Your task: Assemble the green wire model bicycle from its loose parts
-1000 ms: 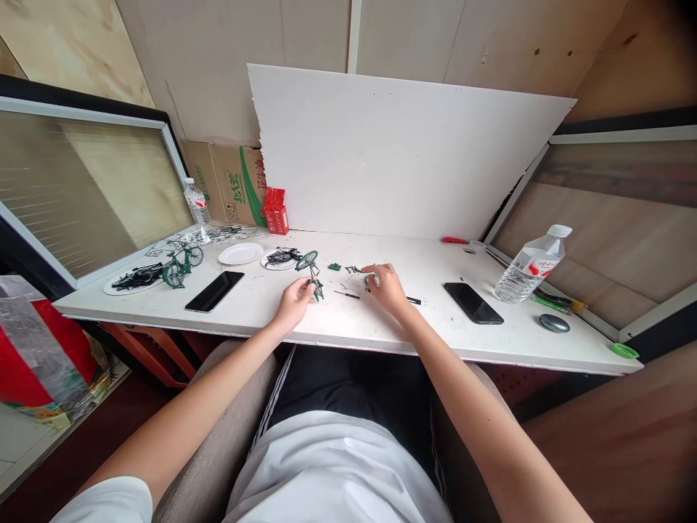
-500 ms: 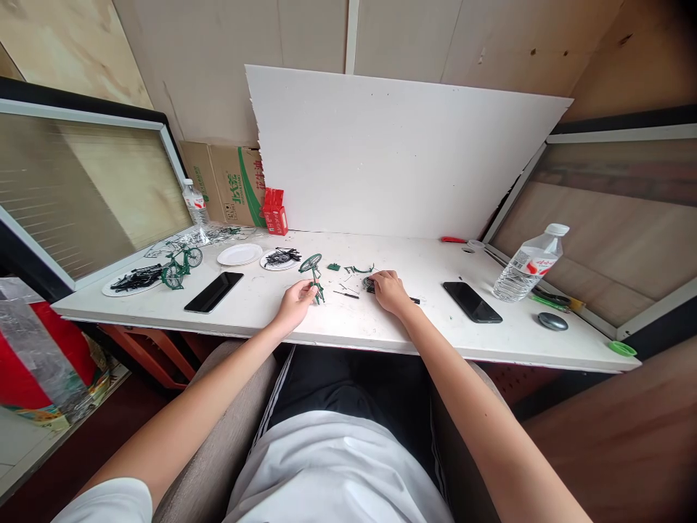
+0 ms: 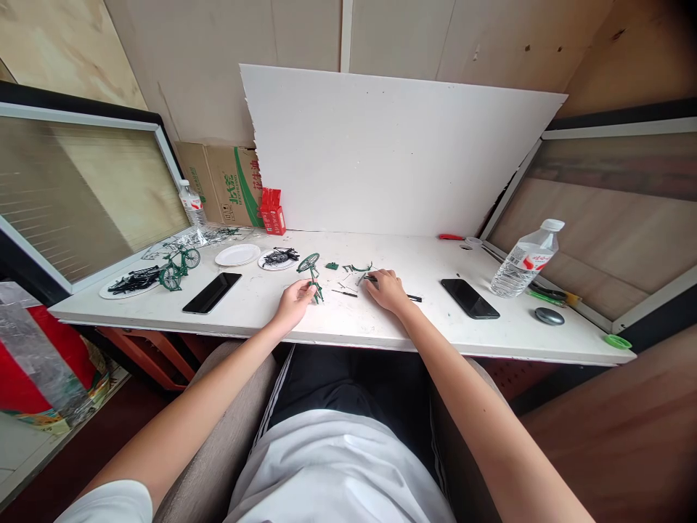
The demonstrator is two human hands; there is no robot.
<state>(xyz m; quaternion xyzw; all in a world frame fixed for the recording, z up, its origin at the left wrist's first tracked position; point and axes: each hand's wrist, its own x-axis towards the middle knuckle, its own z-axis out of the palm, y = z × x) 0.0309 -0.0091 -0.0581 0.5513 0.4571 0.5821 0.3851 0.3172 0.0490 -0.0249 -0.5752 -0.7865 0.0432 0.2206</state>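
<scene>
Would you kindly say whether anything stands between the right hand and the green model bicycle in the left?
Nothing tall; a thin tool and tiny parts lie on the tabletop between the right hand and the model bicycle.

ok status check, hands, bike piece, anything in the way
Left hand gripping green bike piece. Right hand beside loose green parts, grip hidden. Thin dark tool lying between hands.
</scene>
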